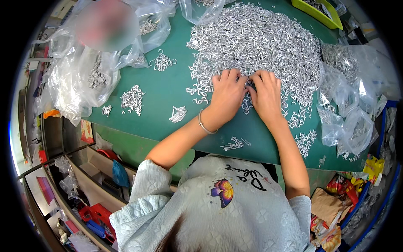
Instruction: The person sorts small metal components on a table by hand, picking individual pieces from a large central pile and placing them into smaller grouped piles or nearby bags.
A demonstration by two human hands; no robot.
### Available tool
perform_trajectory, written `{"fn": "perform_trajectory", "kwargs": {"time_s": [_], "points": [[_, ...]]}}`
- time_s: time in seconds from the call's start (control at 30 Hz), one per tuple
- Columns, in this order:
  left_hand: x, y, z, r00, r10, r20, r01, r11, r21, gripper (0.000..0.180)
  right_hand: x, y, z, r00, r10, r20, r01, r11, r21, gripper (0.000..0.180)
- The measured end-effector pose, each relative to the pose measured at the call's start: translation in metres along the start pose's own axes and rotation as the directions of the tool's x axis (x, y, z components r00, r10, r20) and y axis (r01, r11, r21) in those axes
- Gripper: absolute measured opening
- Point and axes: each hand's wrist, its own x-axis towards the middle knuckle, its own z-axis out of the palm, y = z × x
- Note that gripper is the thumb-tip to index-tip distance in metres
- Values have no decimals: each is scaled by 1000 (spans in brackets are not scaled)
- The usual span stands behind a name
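Observation:
A broad heap of small silvery metal hooks [256, 40] covers the far middle of the green table [163, 92]. At its near edge my left hand [226, 97] bends its fingers down among the pieces, a bracelet on the wrist. Close beside it, my right hand [267, 96] does the same, thumb turned inward. Both hands' fingers are curled and closed; whatever sits between the fingertips is hidden. A few hooks [247, 104] lie between the two hands. Nearer to me are a small group of straight pins [178, 114] and some thin long-shanked pieces [236, 144].
Small metal piles [132, 101] and a cluster of rings [163, 61] lie to the left. Clear plastic bags [67, 84] fill the left; more bags of metal parts [346, 126] stand right. A yellow-green tray [319, 13] is far right. Shelving [79, 172] stands below left.

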Motion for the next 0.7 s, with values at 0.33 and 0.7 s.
{"fn": "perform_trajectory", "kwargs": {"time_s": [0.33,0.7], "points": [[-46,-3,-22,998,-51,49,56,991,-118,30,-22,5,-22,869,494,18,-404,688,603,16],[-13,4,-7,999,3,-50,-17,959,-284,18,-78,37,-63,624,666,409,-349,-230,908,21]]}}
